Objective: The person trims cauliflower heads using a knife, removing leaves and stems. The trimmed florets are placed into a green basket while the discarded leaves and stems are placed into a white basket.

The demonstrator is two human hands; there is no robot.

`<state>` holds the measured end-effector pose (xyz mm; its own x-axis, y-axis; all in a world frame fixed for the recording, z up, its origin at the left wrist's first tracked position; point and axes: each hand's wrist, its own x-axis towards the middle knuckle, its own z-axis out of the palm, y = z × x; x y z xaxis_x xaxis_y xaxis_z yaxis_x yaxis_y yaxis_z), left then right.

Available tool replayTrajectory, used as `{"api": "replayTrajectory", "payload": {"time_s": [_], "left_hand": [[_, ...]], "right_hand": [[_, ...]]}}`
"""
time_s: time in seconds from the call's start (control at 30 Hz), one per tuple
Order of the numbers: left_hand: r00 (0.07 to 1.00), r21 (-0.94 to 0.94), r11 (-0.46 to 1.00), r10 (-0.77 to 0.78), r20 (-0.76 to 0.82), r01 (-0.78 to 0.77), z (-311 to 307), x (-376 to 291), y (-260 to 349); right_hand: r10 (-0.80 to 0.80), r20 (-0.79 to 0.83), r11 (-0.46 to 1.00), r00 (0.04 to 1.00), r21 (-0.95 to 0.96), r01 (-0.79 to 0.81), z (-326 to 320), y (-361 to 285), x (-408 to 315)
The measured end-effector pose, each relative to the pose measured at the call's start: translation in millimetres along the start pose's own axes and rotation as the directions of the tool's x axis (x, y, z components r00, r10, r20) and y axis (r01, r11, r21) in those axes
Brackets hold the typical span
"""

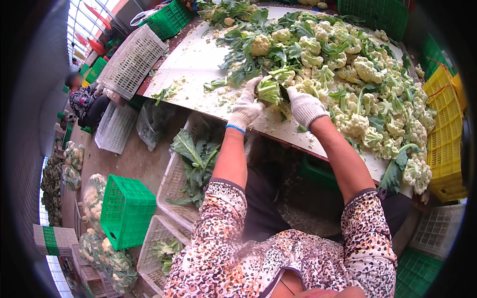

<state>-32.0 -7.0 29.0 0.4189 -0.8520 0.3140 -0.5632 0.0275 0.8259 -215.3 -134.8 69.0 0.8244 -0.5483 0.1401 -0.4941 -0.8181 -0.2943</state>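
My left hand (246,101), in a white knit glove with a blue cuff, grips a cut cauliflower piece (269,91) with its pale green stems facing me. My right hand (306,107), gloved too, is closed around a knife (284,93); its handle is hidden in the fist. The dark blade lies against the far right side of the piece, partly covered by it. Just beyond both hands are loose green leaves (244,72) and a whole yellowish cauliflower head (260,45). A large heap of cauliflower florets (367,70) spreads to the right of my right hand.
The white tabletop (179,80) carries crumbs and leaf scraps. Below its near edge, a white crate (175,178) contains leaves. A green crate (128,212) stands by bagged cauliflower (108,257). Yellow crates (445,138) flank the table's right end. Another person (87,100) sits at far left.
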Motion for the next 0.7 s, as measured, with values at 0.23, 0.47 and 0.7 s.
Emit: {"api": "replayTrajectory", "payload": {"time_s": [0.23, 0.47, 0.7], "left_hand": [[0.960, -0.240, 0.931, -0.252, 0.125, 0.275, -19.0, -12.9, 15.8], [0.853, -0.236, 0.857, -0.498, -0.157, 0.458, 0.0, -7.3, 10.1], [0.691, -0.745, 0.517, -0.715, -0.106, 0.421, 3.2, -6.4, -19.3]], "right_hand": [[-0.035, 0.007, 0.999, 0.999, 0.019, 0.035, 3.8, -10.7, -14.6], [0.065, -0.103, 0.982, 0.993, 0.185, -0.045, 0.6, 2.3, -26.2], [0.138, -0.563, 0.924, 0.815, 0.369, 0.097, -12.8, -35.6, -61.5]]}}
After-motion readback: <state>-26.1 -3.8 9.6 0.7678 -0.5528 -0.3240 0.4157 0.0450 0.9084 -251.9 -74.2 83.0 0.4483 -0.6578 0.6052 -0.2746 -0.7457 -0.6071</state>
